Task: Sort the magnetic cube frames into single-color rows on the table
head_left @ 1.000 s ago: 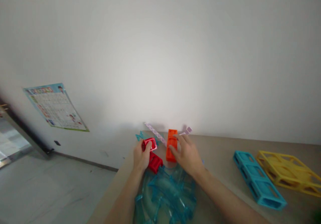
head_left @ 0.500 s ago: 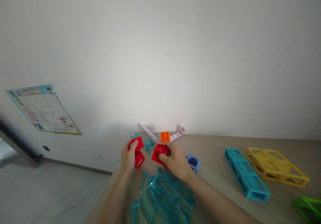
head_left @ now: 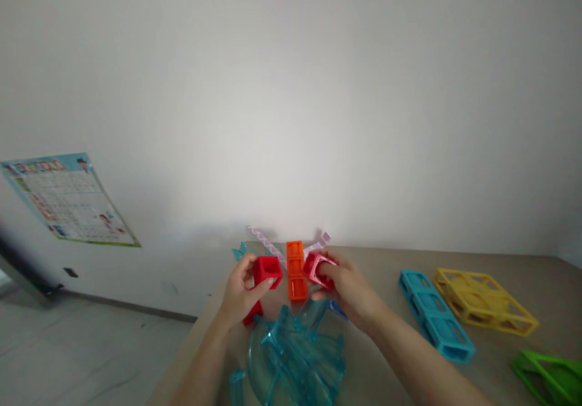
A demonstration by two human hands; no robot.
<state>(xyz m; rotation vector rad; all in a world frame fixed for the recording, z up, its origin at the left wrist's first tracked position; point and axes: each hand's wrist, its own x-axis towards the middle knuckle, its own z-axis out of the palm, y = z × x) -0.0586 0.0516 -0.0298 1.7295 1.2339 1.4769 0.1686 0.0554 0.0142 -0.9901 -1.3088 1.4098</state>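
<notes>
My left hand point(head_left: 240, 288) grips a red open cube point(head_left: 268, 271) between thumb and fingers. Below that hand, another red piece point(head_left: 253, 314) shows in part. My right hand point(head_left: 344, 282) holds a second red cube point(head_left: 319, 269), with its fingers partly inside the opening. Between the two cubes lies an orange three-section frame point(head_left: 295, 266) on the table. Clear teal track pieces point(head_left: 295, 357) are heaped just in front of my hands. A blue piece point(head_left: 337, 309) is mostly hidden beneath my right hand.
Pale purple strips point(head_left: 268, 243) and a teal piece point(head_left: 240, 250) lie near the wall. On the right of the table point(head_left: 382, 309) are a teal frame point(head_left: 436, 315), a yellow frame point(head_left: 484, 300) and a green piece point(head_left: 552, 376). A poster point(head_left: 73, 200) hangs at left.
My left hand has turned and its cube is moved right, apart from the other red piece. My right hand has shifted right with its cube, uncovering more of the orange frame.
</notes>
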